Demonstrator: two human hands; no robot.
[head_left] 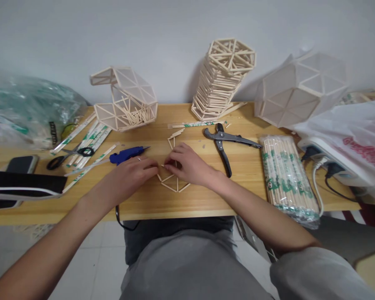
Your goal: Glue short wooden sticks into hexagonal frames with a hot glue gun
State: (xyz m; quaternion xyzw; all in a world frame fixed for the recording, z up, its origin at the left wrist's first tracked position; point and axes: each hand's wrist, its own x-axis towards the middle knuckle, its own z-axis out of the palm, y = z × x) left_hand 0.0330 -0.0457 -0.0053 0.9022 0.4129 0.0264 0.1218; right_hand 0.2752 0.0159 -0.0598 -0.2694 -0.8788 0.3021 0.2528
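Note:
A flat frame of short wooden sticks (177, 183), partly hidden by my hands, lies on the table in front of me. My right hand (187, 163) bends over its upper part, the fingers pinched on a short wooden stick (163, 166) whose pale end shows. From the other side, my left hand (137, 171) reaches to the frame's left edge with its fingers drawn together; what lies between its fingertips is hidden. A blue glue gun (127, 155) rests just beyond my left hand, its nozzle pointing right. A few cut sticks (176, 133) lie above the frame.
Cutting pliers (221, 141) and wrapped chopsticks (287, 175) are at right, near a power strip (328, 160). Behind stand a stick tower (220, 79), a covered polyhedron (303, 89) and an open stick container (125, 100). Scissors (70, 157), a phone (21, 164) and a plastic bag (28, 110) lie left.

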